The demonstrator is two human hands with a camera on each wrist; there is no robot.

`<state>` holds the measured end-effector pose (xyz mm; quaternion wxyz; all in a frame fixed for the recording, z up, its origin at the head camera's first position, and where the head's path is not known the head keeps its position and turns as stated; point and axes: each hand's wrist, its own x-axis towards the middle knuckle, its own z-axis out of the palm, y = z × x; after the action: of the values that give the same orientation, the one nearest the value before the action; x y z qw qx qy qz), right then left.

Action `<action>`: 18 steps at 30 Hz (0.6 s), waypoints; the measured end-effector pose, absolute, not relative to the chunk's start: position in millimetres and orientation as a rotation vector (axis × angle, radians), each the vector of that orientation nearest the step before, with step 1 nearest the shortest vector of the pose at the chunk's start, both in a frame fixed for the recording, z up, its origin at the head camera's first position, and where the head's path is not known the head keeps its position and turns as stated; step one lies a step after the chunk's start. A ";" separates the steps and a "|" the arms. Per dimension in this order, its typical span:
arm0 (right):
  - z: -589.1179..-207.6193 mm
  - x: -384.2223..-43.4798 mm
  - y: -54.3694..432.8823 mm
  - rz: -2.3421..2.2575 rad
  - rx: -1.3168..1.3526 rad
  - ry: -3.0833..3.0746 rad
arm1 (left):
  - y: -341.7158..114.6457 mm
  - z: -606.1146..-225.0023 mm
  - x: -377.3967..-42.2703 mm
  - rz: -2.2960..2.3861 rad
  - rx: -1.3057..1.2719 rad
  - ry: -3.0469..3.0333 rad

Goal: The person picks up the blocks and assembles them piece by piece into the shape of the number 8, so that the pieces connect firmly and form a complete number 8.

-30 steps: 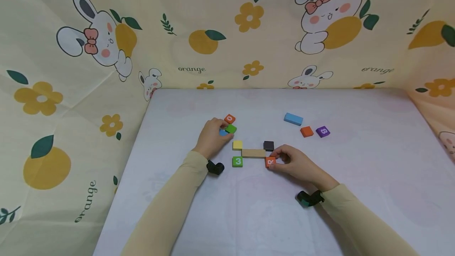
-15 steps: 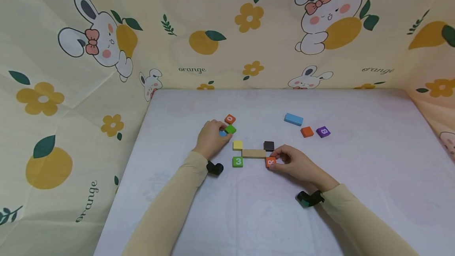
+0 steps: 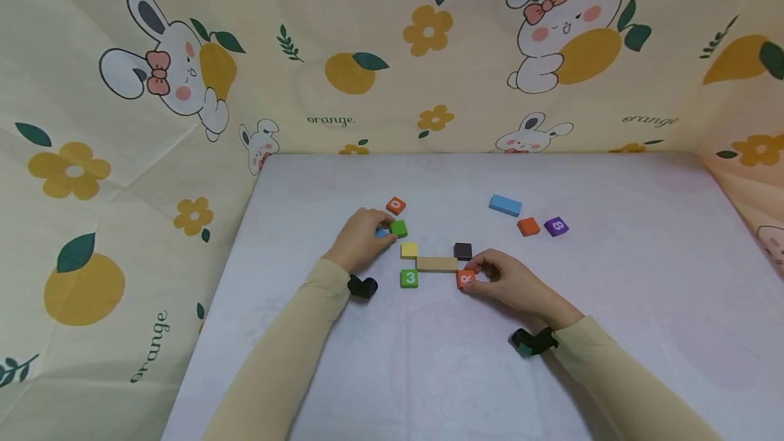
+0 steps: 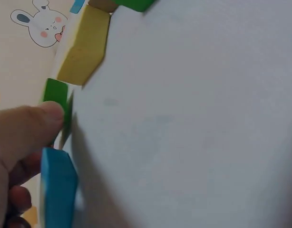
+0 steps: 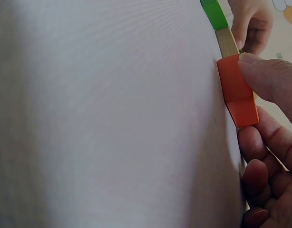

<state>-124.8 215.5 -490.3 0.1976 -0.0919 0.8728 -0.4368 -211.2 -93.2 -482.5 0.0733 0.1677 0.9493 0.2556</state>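
Note:
In the head view my left hand (image 3: 360, 238) pinches a small green block (image 3: 399, 229); its thumb lies against the block (image 4: 54, 90) in the left wrist view. Right beside these fingers is a blue block (image 4: 59, 190), mostly covered by the hand from above. My right hand (image 3: 505, 283) pinches an orange block marked R (image 3: 464, 278) between thumb and fingers. That block stands at the right end of a wooden plank (image 3: 437, 265). A black block (image 3: 463, 251), a yellow block (image 3: 409, 250) and a green block marked 3 (image 3: 409, 278) sit at the plank's other corners.
An orange block marked 0 (image 3: 395, 205) lies beyond my left hand. Farther right on the white table (image 3: 612, 291) are a long blue block (image 3: 505, 205), an orange block (image 3: 529, 226) and a purple block marked 8 (image 3: 556, 226). Patterned cloth (image 3: 380, 33) hangs behind the table.
The left hand has drawn slightly toward the near left. The green block in it has turned straighter and shifted nearer the yellow block. The right hand has stayed on the R block.

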 end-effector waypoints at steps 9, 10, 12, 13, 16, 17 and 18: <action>-490.5 -125.4 214.0 -1.233 -0.250 2.435 | -84.5 -476.0 -215.4 0.626 0.608 2.790; -490.5 -125.4 213.9 -1.231 -0.249 2.437 | -83.8 -475.5 -215.6 0.621 0.614 2.784; -490.5 -125.3 213.8 -1.231 -0.247 2.438 | -82.6 -474.8 -215.6 0.624 0.619 2.771; -490.6 -125.3 213.9 -1.229 -0.245 2.440 | -82.2 -474.4 -215.6 0.626 0.618 2.764; -490.7 -125.3 214.3 -1.228 -0.241 2.443 | -81.2 -474.5 -215.6 0.638 0.611 2.754; -490.8 -125.3 214.5 -1.225 -0.241 2.444 | -80.9 -474.8 -215.7 0.641 0.611 2.755; -490.8 -125.3 214.8 -1.224 -0.240 2.446 | -80.4 -475.1 -215.7 0.647 0.616 2.754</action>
<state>-125.3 214.8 -490.8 0.1969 -0.0858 0.8734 -0.4371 -215.7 -80.4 -475.1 0.1228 0.2110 0.9441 0.2216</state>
